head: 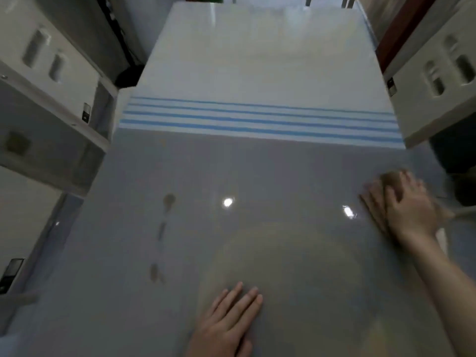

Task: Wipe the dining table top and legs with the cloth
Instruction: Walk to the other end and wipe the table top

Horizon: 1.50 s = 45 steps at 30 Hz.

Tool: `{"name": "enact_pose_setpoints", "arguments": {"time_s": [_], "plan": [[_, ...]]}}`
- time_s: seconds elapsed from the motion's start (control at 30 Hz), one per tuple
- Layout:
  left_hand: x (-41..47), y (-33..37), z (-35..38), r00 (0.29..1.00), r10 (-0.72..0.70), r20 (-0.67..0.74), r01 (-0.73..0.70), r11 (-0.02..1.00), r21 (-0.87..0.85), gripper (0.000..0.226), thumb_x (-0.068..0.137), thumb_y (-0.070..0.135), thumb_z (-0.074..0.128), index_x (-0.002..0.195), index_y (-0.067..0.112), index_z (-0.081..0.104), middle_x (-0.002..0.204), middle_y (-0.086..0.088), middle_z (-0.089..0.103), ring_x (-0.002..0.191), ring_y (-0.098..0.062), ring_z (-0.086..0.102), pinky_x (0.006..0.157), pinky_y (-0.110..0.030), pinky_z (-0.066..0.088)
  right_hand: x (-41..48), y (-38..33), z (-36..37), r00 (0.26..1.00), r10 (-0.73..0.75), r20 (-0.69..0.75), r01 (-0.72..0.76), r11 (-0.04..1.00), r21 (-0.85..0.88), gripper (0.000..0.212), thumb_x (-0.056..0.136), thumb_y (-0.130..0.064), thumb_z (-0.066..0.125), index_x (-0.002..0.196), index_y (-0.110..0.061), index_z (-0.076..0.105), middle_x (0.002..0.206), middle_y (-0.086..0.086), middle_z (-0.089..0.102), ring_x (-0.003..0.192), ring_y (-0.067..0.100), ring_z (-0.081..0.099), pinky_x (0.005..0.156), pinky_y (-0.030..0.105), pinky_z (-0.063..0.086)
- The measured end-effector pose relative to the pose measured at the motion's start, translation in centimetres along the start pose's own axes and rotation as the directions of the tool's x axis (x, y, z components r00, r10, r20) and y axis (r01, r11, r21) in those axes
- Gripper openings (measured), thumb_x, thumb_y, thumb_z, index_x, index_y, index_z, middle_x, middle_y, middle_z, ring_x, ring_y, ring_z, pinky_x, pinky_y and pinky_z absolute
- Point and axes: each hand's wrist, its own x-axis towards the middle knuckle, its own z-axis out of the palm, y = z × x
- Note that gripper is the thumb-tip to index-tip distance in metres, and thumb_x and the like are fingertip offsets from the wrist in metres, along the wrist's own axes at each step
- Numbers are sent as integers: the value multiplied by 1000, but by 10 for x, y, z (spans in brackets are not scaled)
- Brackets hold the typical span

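Near the right edge of the table my right hand presses the brown cloth flat; left hand lies open, empty. I judge top-wiping underway; next stroke should cross leftward toward the smudges

— What's on the table?

— Two hands. The left hand lies flat near the close edge, fingers together and pointing away. The right hand is out by the right edge, pressing down on a brownish cloth that shows just past the fingers. It's blurred.

— And the top itself?

— Grey and glossy, with two bright light spots reflected between the hands. Further off, a white runner with blue stripes covers the far half.

— Anything beside it?

— White chairs with slotted backs, one on each side.
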Motion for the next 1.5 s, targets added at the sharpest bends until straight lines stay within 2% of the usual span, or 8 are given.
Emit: {"name": "enact_pose_setpoints", "arguments": {"time_s": [0.07, 0.2, 0.37, 0.67, 0.8, 1.0, 1.27, 1.5], "plan": [[2, 3, -1, 1000, 6, 26, -6, 1000, -13, 72, 64, 32, 55, 136, 24, 48, 140, 9, 50, 130, -14, 45, 102, -31, 38, 36, -50, 20, 989, 144, -37, -144, 990, 5, 68, 92, -44, 29, 149, -8, 33, 156, 13, 31, 144, 37, 24, 118, 48, 19], [2, 3, -4, 997, -18, 73, 23, 997, -73, 69, 68, 34, 55, 136, 27, 47, 144, 11, 45, 133, -14, 43, 104, -31, 36, 8, -199, 71, 961, -276, 20, 274, 959, 67, 55, 97, -34, 44, 148, -16, 37, 156, 6, 35, 144, 31, 29, 119, 38, 18], [2, 8, -10, 993, -28, 114, 36, 997, -64, 66, 71, 36, 56, 136, 26, 48, 143, 9, 46, 137, -14, 34, 109, -30, 28, -144, -182, 60, 621, -774, 119, 754, 632, 180, 46, 100, -38, 44, 143, -23, 47, 151, -3, 43, 142, 21, 36, 118, 36, 26], [-1, 12, -10, 991, -88, 96, 97, 991, -93, 65, 77, 28, 51, 140, 25, 41, 149, 11, 36, 140, -14, 31, 113, -35, 26, -23, 3, -5, 994, 84, -65, -84, 996, 11, 65, 92, -46, 27, 148, -14, 37, 155, 9, 36, 143, 33, 30, 113, 49, 28], [1, 14, -10, 987, -113, 115, 122, 990, -77, 61, 81, 28, 48, 141, 25, 39, 149, 10, 36, 141, -14, 30, 113, -37, 28, -126, -89, 35, 964, -264, -40, 264, 964, -14, 55, 95, -35, 42, 145, -14, 43, 152, 6, 42, 139, 31, 38, 117, 39, 25], [2, 14, -12, 983, -120, 138, 129, 990, -58, 62, 81, 29, 47, 142, 23, 38, 149, 8, 36, 141, -16, 28, 114, -40, 27, -362, 18, -26, 644, -709, 288, 716, 691, 101, 46, 101, -34, 40, 147, -28, 40, 145, -3, 49, 141, 19, 36, 105, 37, 39], [0, 16, -9, 986, -130, 105, 134, 990, -33, 61, 81, 27, 45, 141, 23, 40, 149, 9, 36, 141, -15, 29, 116, -38, 25, -151, 25, -7, 999, -51, 14, 51, 999, 7, 57, 94, -40, 35, 145, -16, 42, 152, 6, 41, 140, 30, 35, 114, 44, 30], [-1, 18, -13, 986, -129, 108, 128, 992, 14, 59, 82, 29, 42, 141, 24, 40, 148, 7, 39, 140, -16, 30, 115, -39, 26, -315, -54, 7, 884, -443, 149, 428, 895, 123, 49, 100, -34, 45, 146, -19, 42, 155, -2, 36, 146, 21, 28, 119, 37, 26]]}}
